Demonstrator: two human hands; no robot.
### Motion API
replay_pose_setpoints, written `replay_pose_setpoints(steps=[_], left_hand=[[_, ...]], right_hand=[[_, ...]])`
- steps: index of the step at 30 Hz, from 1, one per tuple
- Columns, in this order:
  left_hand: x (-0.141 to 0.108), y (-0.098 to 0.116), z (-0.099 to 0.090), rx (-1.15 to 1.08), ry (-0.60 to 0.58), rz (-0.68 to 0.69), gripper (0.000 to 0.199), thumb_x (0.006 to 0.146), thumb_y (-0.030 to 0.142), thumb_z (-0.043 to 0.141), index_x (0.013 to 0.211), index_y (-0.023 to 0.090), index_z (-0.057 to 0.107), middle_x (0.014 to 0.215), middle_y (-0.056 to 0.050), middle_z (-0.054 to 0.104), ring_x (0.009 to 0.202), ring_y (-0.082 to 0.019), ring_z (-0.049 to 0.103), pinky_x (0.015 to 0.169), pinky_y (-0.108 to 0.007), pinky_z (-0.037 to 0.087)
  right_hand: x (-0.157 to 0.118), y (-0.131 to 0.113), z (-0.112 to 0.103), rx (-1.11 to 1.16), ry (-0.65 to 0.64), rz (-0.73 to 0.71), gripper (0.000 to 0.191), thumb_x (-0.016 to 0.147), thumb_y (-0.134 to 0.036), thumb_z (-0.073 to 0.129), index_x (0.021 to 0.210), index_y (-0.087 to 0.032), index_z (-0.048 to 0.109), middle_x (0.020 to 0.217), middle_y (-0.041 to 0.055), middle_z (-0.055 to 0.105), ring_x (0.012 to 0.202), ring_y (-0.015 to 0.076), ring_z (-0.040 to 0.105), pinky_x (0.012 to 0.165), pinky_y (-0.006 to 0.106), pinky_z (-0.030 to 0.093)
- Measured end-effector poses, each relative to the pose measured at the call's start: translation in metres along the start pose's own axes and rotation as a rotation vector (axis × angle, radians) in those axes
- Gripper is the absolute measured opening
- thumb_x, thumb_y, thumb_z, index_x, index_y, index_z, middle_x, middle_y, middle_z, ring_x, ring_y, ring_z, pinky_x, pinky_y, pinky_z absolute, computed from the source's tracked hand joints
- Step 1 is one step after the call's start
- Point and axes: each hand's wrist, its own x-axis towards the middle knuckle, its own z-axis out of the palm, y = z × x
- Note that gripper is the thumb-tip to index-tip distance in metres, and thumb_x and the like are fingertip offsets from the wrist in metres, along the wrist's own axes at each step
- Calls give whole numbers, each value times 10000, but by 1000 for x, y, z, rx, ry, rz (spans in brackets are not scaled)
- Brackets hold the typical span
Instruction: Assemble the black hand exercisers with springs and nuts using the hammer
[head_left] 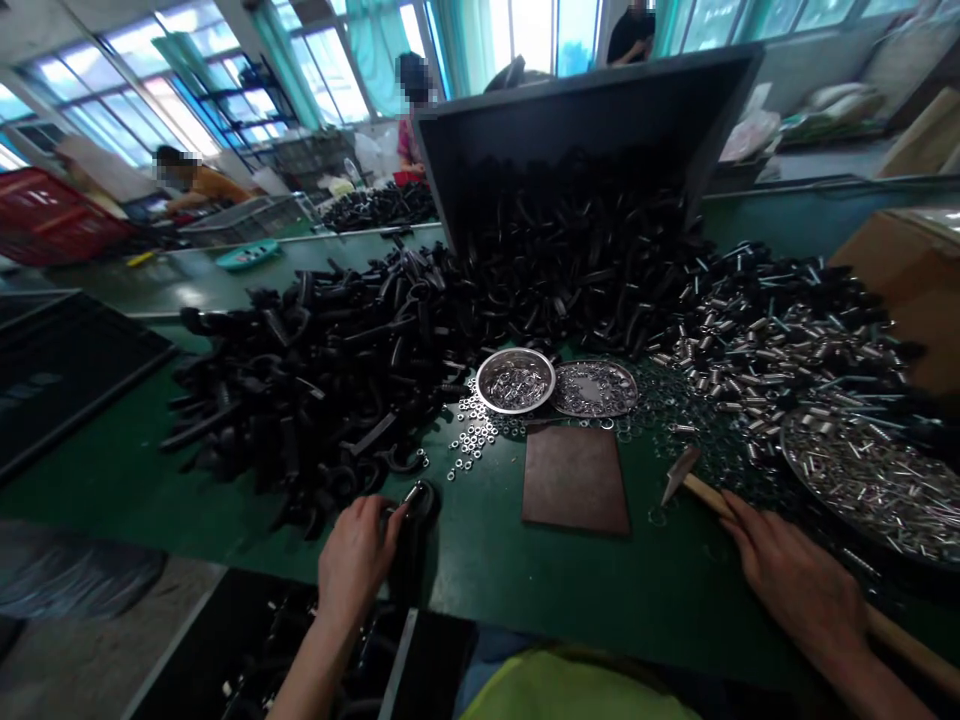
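Observation:
My left hand (352,555) is closed at the table's front edge, thumb and fingers pinching a black curved part (424,508) with a shiny metal piece at its top. The lower end of that part is dark and hard to make out. On the right, my right hand (802,575) wraps the wooden handle of a hammer (686,470), whose head rests on or just above the table. Between my hands lies a flat brown square plate (576,480). Behind it stand a round metal bowl (516,408) of small metal pieces and a shallow tray (596,412) of rings.
Black parts are heaped across the green table (487,570), spilling from a tilted dark bin (585,110). Loose nuts (474,440) lie left of the bowl. Metal pins fill a large round tray (877,480) at right, near a cardboard box (911,290). Other people sit farther back.

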Motion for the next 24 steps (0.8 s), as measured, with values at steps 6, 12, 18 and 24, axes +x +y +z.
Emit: replay_pose_setpoints(steps=[6, 12, 18, 24], left_hand=[[133, 113, 1, -223, 124, 359, 227, 881, 352, 464, 957, 200, 616, 995, -72, 619, 963, -214, 553, 857, -325, 435], [250, 245, 31, -209, -46, 489, 235, 840, 240, 520, 1038, 209, 644, 1050, -82, 620, 1041, -227, 544, 888, -322, 423], [276, 324, 83, -271, -180, 500, 553, 761, 158, 617, 1293, 191, 469, 1200, -127, 584, 1070, -229, 567, 882, -311, 430], [274, 332, 84, -376, -182, 451, 399, 739, 181, 658, 1121, 135, 553, 1049, -131, 651, 1000, -243, 599, 850, -324, 438]], right_hand=[[10, -9, -6, 48, -7, 30, 336, 894, -385, 467, 1075, -152, 630, 766, 88, 633, 747, 235, 549, 629, 350, 395], [24, -13, -5, 138, -38, 17, 302, 880, -398, 484, 1040, -199, 645, 940, 106, 630, 863, 254, 553, 673, 366, 422], [62, -14, -14, 316, -42, 36, 269, 910, -254, 435, 1075, -166, 627, 1003, 112, 614, 951, 238, 541, 795, 365, 437], [120, 5, -1, 342, -83, 96, 276, 895, -196, 440, 1106, -144, 610, 1012, 114, 590, 968, 239, 512, 828, 366, 441]])
